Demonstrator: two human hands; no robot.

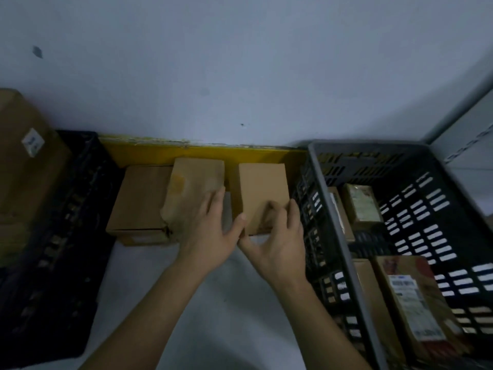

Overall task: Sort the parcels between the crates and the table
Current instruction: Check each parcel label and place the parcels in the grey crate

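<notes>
Grey crate [333, 209] holds labelled parcels [416, 303].

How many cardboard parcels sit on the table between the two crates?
3: a wide flat brown box on the left, a crumpled brown parcel lying on it, and a plain brown box on the right. More may be hidden.

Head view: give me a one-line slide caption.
Two bare hands, left hand and right hand, on brown cardboard parcels on a white table between a black crate and a grey slotted crate.
</notes>
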